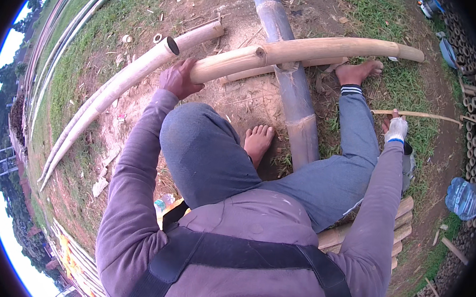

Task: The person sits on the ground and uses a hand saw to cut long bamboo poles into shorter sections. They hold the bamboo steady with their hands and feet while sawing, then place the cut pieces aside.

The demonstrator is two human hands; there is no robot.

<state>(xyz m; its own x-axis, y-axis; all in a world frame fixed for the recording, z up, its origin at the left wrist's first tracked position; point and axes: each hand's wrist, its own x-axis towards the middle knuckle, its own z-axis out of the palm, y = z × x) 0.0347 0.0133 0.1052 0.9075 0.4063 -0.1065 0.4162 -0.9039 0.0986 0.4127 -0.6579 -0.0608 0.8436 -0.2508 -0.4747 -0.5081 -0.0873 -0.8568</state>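
Bare dirt ground (241,102) w/ grass patches — dark bamboo log (297,114), pale bamboo poles (105,94), plastic bottle (462,198) lying on it.

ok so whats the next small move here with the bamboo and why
Probably bring the right hand across to the pale bamboo pole. Only the left hand grips that pole, at its near end, while it lies across the thick grey bamboo with a bare foot beside it. The right hand, in a white glove, is out at the side on a thin bamboo strip.
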